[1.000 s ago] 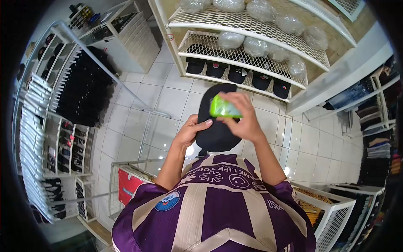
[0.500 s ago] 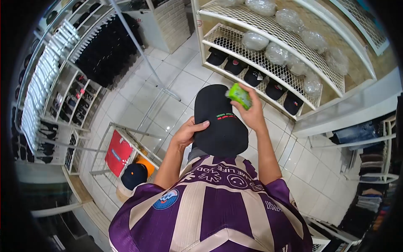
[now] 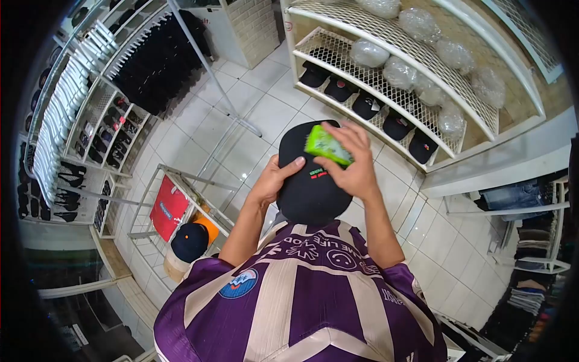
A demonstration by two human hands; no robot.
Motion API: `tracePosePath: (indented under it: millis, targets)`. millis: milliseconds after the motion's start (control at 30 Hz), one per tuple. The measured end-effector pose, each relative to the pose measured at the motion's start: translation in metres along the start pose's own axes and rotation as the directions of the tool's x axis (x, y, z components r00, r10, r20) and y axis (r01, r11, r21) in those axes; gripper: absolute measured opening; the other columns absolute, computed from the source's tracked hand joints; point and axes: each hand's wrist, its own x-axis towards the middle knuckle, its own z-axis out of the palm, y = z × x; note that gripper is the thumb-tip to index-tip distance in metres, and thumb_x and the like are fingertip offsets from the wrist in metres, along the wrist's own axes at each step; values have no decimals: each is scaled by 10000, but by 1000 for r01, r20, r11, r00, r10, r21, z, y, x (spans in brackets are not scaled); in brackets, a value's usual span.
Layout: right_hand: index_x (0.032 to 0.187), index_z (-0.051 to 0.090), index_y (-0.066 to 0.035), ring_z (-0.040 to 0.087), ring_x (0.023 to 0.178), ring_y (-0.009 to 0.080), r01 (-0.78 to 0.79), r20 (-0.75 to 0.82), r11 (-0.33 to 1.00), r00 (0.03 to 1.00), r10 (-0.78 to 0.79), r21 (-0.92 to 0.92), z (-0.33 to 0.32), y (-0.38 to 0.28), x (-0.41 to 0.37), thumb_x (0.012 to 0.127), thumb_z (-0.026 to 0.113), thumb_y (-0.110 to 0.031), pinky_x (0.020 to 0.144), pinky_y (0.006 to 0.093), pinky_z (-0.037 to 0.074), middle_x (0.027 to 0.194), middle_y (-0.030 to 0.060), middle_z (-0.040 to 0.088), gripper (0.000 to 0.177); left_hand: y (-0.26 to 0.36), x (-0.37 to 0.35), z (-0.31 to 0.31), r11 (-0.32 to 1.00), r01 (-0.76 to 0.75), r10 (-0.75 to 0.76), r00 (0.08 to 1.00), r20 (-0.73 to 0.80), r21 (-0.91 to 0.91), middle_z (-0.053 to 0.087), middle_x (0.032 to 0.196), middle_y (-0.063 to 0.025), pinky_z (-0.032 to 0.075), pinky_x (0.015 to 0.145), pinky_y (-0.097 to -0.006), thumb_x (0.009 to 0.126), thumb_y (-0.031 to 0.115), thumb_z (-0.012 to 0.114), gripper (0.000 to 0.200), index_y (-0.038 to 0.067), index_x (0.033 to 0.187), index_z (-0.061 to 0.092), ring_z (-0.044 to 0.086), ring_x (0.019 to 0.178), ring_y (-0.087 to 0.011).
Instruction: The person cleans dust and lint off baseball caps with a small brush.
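Observation:
A black cap (image 3: 313, 204) with small red and green lettering is held up in front of my chest. My left hand (image 3: 269, 183) grips its left side, thumb on top and the other fingers hidden behind or under it. In my right hand (image 3: 357, 166) is a bright green brush (image 3: 325, 145), pinched between thumb and fingers. The brush lies over the cap's upper right part, just above the lettering, and covers some of it. Whether its underside touches the fabric is hidden.
White mesh shelves (image 3: 386, 67) at the upper right carry plastic-wrapped bundles and black caps. A metal rack (image 3: 241, 125) with hangers stands at the left. Near my left elbow, a low frame holds a red panel (image 3: 169, 208) and a dark cap (image 3: 190, 242).
My right hand has brought the brush leftward from the cap's right edge to over its surface. My left hand keeps its hold on the cap, which has hardly shifted.

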Motion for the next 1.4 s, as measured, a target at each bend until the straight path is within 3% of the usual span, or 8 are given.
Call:
tracePosePath:
  millis: [300, 433, 633, 767, 833, 967, 1167, 1400]
  targets:
    - [1361, 535, -50, 585, 1187, 361, -156, -218, 986, 962, 167, 63, -6, 40, -11, 814, 817, -144, 1023, 412, 460, 1272, 162, 612, 623, -2, 11, 8, 1000, 3, -3, 1000, -1, 4, 718, 1044, -124, 612, 789, -324, 901, 216, 778, 410, -22, 1202, 632, 724, 884, -196]
    - [1324, 543, -40, 575, 1203, 345, 61, -41, 994, 997, -65, -91, -5, -2, -8, 787, 825, -109, 1035, 408, 445, 1263, 162, 591, 611, -12, 20, 21, 997, 20, -23, 999, 43, 74, 704, 1083, -124, 610, 801, -334, 896, 190, 782, 430, -19, 1227, 604, 710, 927, -184]
    - [1321, 542, -31, 575, 1200, 341, -202, -225, 961, 944, 243, 188, -16, 47, -32, 808, 816, -99, 1036, 399, 441, 1284, 170, 589, 586, -12, 8, 16, 998, -6, 11, 996, 86, -58, 690, 1153, -109, 603, 836, -338, 909, 179, 767, 457, 4, 1290, 585, 705, 960, -201]
    - [1344, 541, -53, 577, 1188, 303, 40, -178, 997, 983, -51, -63, -25, 4, -12, 810, 822, -98, 1032, 379, 437, 1274, 155, 591, 605, -23, 10, 33, 992, 80, -67, 990, 122, -100, 687, 1168, -107, 597, 877, -361, 921, 155, 749, 428, 19, 1292, 583, 688, 1033, -202]
    - [1360, 526, -53, 586, 1188, 287, -101, -221, 960, 962, 162, 262, -15, 26, -24, 825, 811, -91, 1033, 370, 440, 1280, 152, 593, 607, -18, 8, 27, 991, 113, -101, 982, 161, -69, 679, 1178, -120, 597, 886, -375, 923, 143, 744, 437, 14, 1301, 568, 684, 1045, -214]
    - [1365, 513, -32, 589, 1195, 279, -273, -82, 925, 949, 303, 265, -13, 60, -60, 834, 800, -73, 1040, 357, 438, 1296, 160, 598, 606, -16, 9, 16, 983, 35, -12, 992, 127, -182, 683, 1150, -129, 602, 862, -368, 920, 155, 747, 453, -3, 1299, 558, 699, 993, -211]
    - [1318, 592, -68, 576, 1188, 316, 58, 127, 998, 991, -52, -41, -24, -16, -25, 797, 803, -52, 1041, 386, 440, 1290, 126, 609, 562, -44, 21, 10, 996, -93, 92, 989, 114, 6, 695, 1119, -116, 601, 840, -350, 919, 143, 740, 414, -4, 1272, 583, 699, 980, -187]
    - [1390, 507, -19, 563, 1226, 234, -228, -36, 942, 969, 244, 247, -21, 28, -53, 868, 794, -113, 1049, 359, 429, 1294, 146, 608, 603, -7, 13, 5, 994, -85, 80, 994, 72, 72, 701, 1123, -108, 597, 836, -331, 923, 195, 752, 438, -18, 1273, 596, 702, 957, -185]
